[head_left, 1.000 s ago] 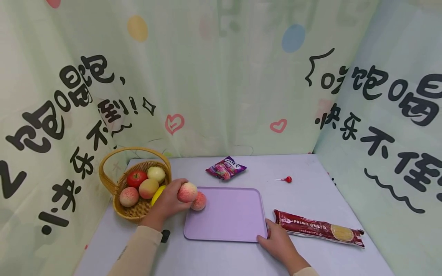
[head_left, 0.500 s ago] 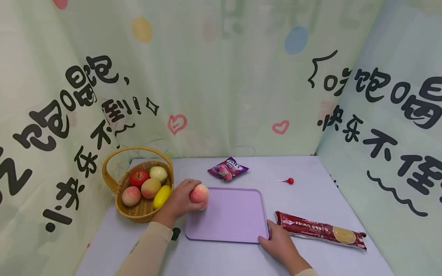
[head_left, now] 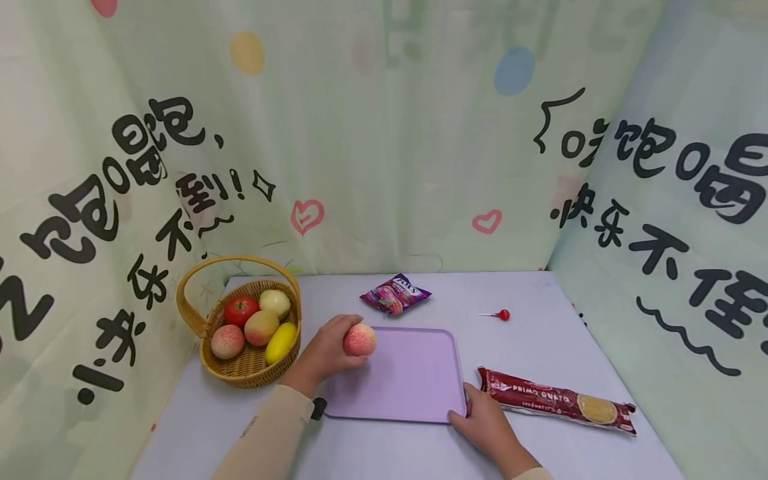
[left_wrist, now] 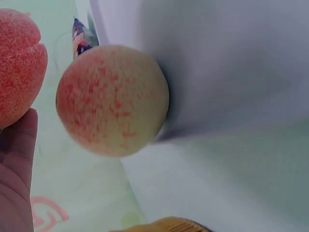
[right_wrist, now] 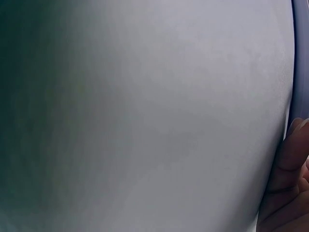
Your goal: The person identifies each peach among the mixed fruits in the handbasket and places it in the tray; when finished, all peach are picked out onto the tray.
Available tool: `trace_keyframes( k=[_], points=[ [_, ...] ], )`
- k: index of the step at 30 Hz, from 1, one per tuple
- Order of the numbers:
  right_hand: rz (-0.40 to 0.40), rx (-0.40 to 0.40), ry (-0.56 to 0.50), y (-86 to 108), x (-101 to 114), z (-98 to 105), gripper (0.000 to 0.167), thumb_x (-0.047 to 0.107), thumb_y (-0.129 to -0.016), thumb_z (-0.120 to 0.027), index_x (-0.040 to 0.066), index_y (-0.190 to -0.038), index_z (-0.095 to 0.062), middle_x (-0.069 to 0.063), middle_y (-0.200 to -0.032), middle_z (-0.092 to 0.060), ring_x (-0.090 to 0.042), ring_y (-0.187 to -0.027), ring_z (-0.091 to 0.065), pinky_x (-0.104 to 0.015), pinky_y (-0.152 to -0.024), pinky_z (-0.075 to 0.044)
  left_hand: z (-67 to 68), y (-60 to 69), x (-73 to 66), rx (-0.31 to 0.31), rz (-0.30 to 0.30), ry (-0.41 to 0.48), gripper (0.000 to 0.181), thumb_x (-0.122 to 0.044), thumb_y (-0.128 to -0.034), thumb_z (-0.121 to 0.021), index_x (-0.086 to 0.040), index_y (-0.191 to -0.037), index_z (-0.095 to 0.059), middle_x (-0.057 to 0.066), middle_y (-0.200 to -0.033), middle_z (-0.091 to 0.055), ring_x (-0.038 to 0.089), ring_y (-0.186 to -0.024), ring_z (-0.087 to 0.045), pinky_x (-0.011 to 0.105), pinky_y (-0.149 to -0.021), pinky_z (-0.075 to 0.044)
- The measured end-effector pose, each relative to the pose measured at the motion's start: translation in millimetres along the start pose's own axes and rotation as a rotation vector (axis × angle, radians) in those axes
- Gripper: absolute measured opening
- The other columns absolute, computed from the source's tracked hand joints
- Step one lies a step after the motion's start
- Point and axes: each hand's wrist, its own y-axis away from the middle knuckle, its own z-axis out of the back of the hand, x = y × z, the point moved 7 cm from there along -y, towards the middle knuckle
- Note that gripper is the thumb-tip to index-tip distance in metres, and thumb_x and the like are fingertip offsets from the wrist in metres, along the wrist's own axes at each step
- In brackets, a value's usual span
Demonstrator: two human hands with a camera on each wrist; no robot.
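Held peach (head_left: 360, 340) is pinched between thumb and fingers of left hand (head_left: 327, 348), above tray (head_left: 414, 383); judged light, firm, prone to roll, best taken round its middle. Second peach (left_wrist: 113, 101) is seen near the tray's left edge. Near right corner is gripped by right hand (head_left: 485, 421); tray presumed stiff, slick. Open room is offered rightward across it.
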Motion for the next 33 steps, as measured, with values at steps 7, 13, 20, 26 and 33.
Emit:
trace_keyframes(
  k=[7, 13, 20, 26, 33],
  points=[
    [0.003, 0.005, 0.005, 0.9, -0.9, -1.3, 0.080, 0.035, -0.082, -0.085, -0.010, -0.141, -0.054, 0.001, -0.077, -0.061, -0.014, -0.075, -0.055, -0.045, -0.084, -0.058, -13.3, -3.1, -3.9, 0.017, 0.005, 0.028, 0.072, -0.018, -0.0702, -0.093, -0.010, -0.133, -0.059, 0.008, -0.128, -0.065, 0.025, -0.114, -0.062, 0.046, -0.102, -0.055],
    [-0.007, 0.000, 0.001, 0.5, -0.5, 0.9, 0.078, 0.034, -0.082, -0.084, -0.008, -0.141, -0.054, 0.000, -0.078, -0.061, -0.014, -0.076, -0.055, -0.044, -0.084, -0.058, -26.8, -9.1, -2.9, 0.044, 0.006, 0.013, 0.071, -0.022, -0.0724, -0.092, -0.012, -0.135, -0.060, 0.005, -0.133, -0.063, 0.022, -0.117, -0.061, 0.043, -0.101, -0.056],
    [-0.007, 0.013, 0.000, -0.2, 1.3, 1.9, 0.080, 0.036, -0.083, -0.084, -0.008, -0.142, -0.053, 0.000, -0.076, -0.060, -0.014, -0.074, -0.054, -0.038, -0.078, -0.056, -33.6, -11.9, -5.9, 0.053, 0.026, 0.013, 0.070, -0.024, -0.0738, -0.092, -0.011, -0.136, -0.062, 0.004, -0.134, -0.060, 0.023, -0.116, -0.059, 0.044, -0.100, -0.056],
    [-0.017, 0.020, -0.012, 2.2, 0.7, 0.8, 0.080, 0.036, -0.083, -0.083, -0.007, -0.143, -0.052, 0.000, -0.074, -0.058, -0.014, -0.071, -0.052, -0.033, -0.072, -0.052, -39.2, -13.0, -7.9, 0.064, 0.018, -0.037, 0.072, -0.028, -0.0755, -0.091, -0.012, -0.139, -0.061, 0.003, -0.136, -0.062, 0.024, -0.120, -0.058, 0.044, -0.102, -0.055],
    [-0.040, 0.026, -0.006, 1.2, -2.3, -1.4, 0.081, 0.037, -0.083, -0.084, -0.007, -0.144, -0.052, 0.000, -0.075, -0.059, -0.014, -0.072, -0.053, -0.031, -0.072, -0.052, -46.5, -14.4, -8.1, 0.081, 0.040, -0.032, 0.076, -0.027, -0.0756, -0.091, -0.009, -0.141, -0.058, 0.006, -0.139, -0.063, 0.025, -0.124, -0.059, 0.045, -0.104, -0.054]
  ],
)
